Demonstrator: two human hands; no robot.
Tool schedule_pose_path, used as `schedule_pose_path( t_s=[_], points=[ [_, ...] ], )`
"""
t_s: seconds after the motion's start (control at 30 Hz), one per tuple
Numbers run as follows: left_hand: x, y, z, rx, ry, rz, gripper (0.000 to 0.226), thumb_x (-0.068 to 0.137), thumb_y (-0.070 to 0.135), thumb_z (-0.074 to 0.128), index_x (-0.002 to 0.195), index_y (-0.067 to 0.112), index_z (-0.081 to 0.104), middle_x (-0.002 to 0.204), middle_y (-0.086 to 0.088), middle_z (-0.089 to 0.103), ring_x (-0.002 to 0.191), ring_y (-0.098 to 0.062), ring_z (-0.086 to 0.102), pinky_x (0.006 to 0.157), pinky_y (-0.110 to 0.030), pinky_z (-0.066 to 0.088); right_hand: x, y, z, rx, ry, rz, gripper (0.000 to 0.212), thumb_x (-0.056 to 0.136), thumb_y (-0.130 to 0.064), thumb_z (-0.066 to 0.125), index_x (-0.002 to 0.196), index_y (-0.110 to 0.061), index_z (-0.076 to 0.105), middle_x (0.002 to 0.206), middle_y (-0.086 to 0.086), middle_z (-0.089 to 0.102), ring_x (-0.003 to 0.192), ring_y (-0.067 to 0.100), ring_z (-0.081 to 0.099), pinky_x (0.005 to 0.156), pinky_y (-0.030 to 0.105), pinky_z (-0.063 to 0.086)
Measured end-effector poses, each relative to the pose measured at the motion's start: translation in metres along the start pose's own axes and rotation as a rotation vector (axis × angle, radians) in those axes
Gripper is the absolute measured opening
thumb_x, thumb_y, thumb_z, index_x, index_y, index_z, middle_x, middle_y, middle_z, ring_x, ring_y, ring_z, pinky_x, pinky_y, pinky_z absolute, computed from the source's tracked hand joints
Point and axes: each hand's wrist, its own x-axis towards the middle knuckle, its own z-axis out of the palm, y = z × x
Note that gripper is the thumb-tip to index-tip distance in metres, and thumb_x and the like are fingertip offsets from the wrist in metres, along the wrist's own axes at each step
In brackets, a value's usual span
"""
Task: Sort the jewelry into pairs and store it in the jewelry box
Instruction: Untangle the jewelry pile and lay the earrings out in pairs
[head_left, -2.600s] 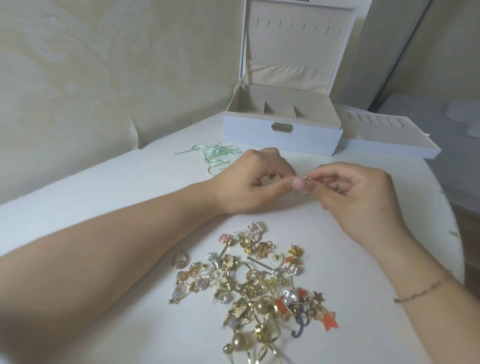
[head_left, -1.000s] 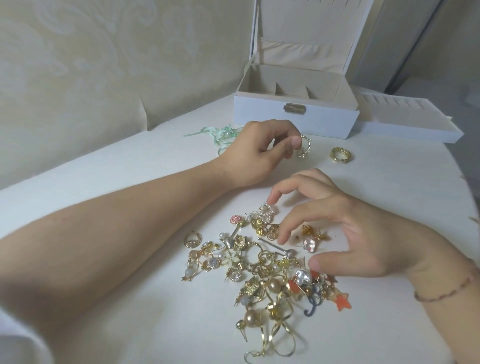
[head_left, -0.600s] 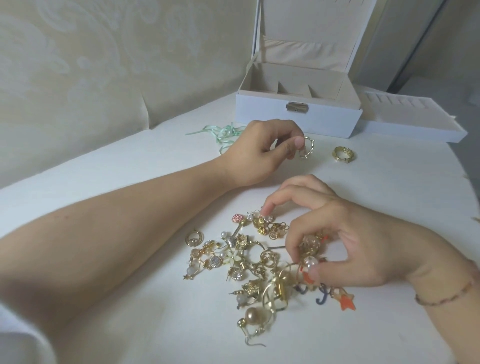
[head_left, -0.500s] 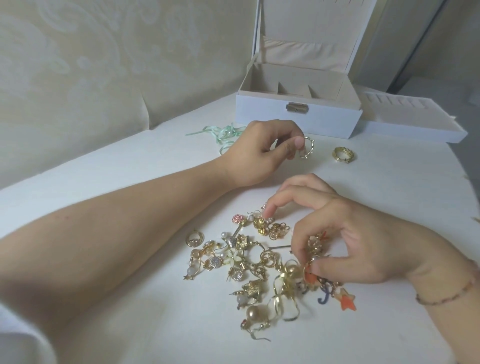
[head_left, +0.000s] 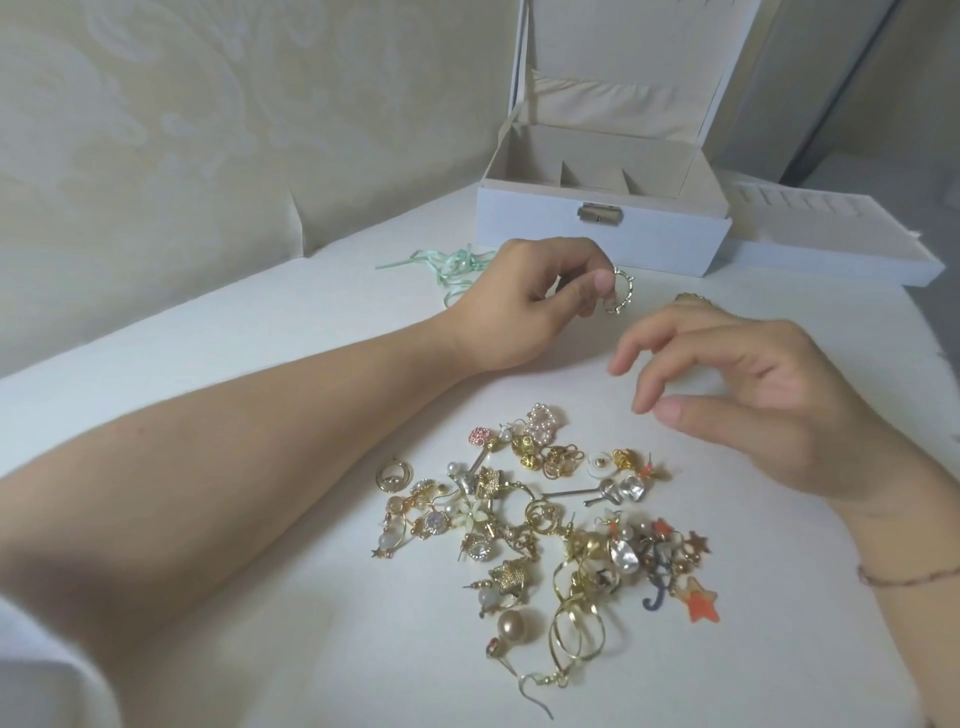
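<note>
Gold and pearl pieces lie tangled in a heap of jewelry (head_left: 550, 525) on the near middle of the white table (head_left: 260, 338): hoops, studs, a pearl cluster at the far edge, a large round pearl drop near the front, a twisted gold ribbon earring, and an orange star charm (head_left: 698, 603) at the right side. One gold ring (head_left: 619, 291) is out of the heap, pinched between the thumb and forefinger of the left hand (head_left: 524, 306), which rests on the table beyond the pile with its other fingers curled in. A second gold ring (head_left: 691, 298) lies on the table just past the right hand (head_left: 748, 395), partly hidden behind its knuckles. That hand hovers above the far right edge of the heap, fingers bent and loosely parted, thumb close to the forefinger tip with nothing between them. A thin bracelet (head_left: 909, 577) circles the right wrist. Behind the hands stands the white jewelry box (head_left: 597, 228), lid raised, its beige inner compartments showing, a small metal clasp on the front wall. A loose tray (head_left: 831, 244) with ring slots sits touching its right side. Pale green ribbon (head_left: 447, 262) lies curled to the left of the box, near the left hand.
</note>
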Motion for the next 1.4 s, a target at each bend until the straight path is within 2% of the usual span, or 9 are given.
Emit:
schedule_pose_path(
  t_s=[0.1,0.2,0.33,0.5,0.6,0.67,0.9,1.2,1.4],
  points=[
    [0.000,0.000,0.000,-0.002,-0.003,0.004,0.018,0.098,0.015,0.052,0.085,0.013,0.064,0.071,0.001,0.062,0.063,0.002,0.051,0.064,-0.012,0.035,-0.004,0.005,-0.006,-0.106,-0.125,0.058,0.024,0.067,-0.002,0.068,0.084,-0.019,0.072,0.101,-0.005,0.066,0.103,0.022,0.058,0.095,0.035,0.040],
    [0.000,0.000,0.000,0.002,-0.003,0.006,0.019,0.098,0.016,0.052,0.084,0.015,0.064,0.071,0.001,0.063,0.063,0.002,0.051,0.064,-0.014,0.035,-0.005,0.003,-0.005,-0.104,-0.299,0.095,0.033,0.067,-0.010,0.071,0.095,-0.028,0.074,0.107,-0.008,0.063,0.110,0.022,0.053,0.097,0.038,0.039],
    [-0.001,0.000,0.001,0.011,-0.006,0.007,0.020,0.098,0.015,0.052,0.086,0.009,0.066,0.070,0.003,0.061,0.063,0.002,0.051,0.064,-0.013,0.035,-0.006,-0.001,-0.001,-0.053,-0.361,0.066,0.020,0.070,-0.031,0.072,0.090,-0.031,0.074,0.119,-0.010,0.054,0.117,0.021,0.046,0.102,0.036,0.035],
    [0.000,0.000,0.000,0.018,-0.003,0.007,0.019,0.098,0.016,0.052,0.085,0.011,0.065,0.069,0.005,0.061,0.062,0.003,0.052,0.064,-0.013,0.035,-0.005,-0.012,0.008,-0.045,-0.384,-0.003,0.025,0.062,-0.028,0.084,0.082,-0.026,0.069,0.133,-0.006,0.045,0.133,0.020,0.035,0.108,0.020,0.022],
    [0.000,-0.001,0.001,0.008,-0.006,0.002,0.021,0.098,0.016,0.052,0.086,0.007,0.066,0.071,0.000,0.064,0.065,-0.004,0.055,0.065,-0.016,0.036,-0.004,-0.015,0.016,-0.061,-0.441,-0.024,0.033,0.061,-0.031,0.087,0.092,-0.028,0.075,0.140,-0.007,0.041,0.140,0.020,0.028,0.114,0.024,0.018],
    [0.000,-0.001,0.001,0.004,-0.007,0.007,0.021,0.099,0.016,0.052,0.086,0.007,0.067,0.072,-0.001,0.065,0.066,-0.005,0.055,0.065,-0.016,0.037,-0.003,-0.015,0.019,-0.079,-0.460,-0.029,0.026,0.063,-0.029,0.087,0.087,-0.030,0.077,0.139,-0.010,0.043,0.140,0.020,0.026,0.114,0.028,0.021],
    [0.000,-0.001,0.000,0.009,-0.005,0.010,0.020,0.099,0.016,0.052,0.086,0.010,0.066,0.069,0.005,0.061,0.063,0.002,0.052,0.063,-0.014,0.035,-0.001,-0.007,0.018,-0.032,-0.278,-0.048,0.005,0.078,-0.029,0.078,0.077,-0.025,0.074,0.118,-0.008,0.062,0.128,0.025,0.042,0.109,0.036,0.031],
    [0.001,-0.002,0.000,0.023,0.002,0.003,0.023,0.099,0.017,0.052,0.086,0.005,0.067,0.070,0.001,0.064,0.065,-0.004,0.054,0.064,-0.016,0.036,-0.002,-0.004,0.010,0.283,-0.088,-0.077,0.022,0.085,-0.030,0.069,0.085,-0.009,0.072,0.091,0.006,0.070,0.103,0.036,0.058,0.094,0.041,0.044],
    [0.000,-0.002,0.001,0.017,0.000,0.007,0.023,0.099,0.018,0.052,0.086,0.004,0.066,0.070,-0.001,0.064,0.065,-0.007,0.054,0.063,-0.016,0.036,-0.002,-0.003,0.010,0.349,-0.131,-0.052,0.026,0.087,-0.031,0.066,0.085,-0.006,0.072,0.088,0.009,0.071,0.099,0.038,0.059,0.091,0.043,0.045]
  ],
)
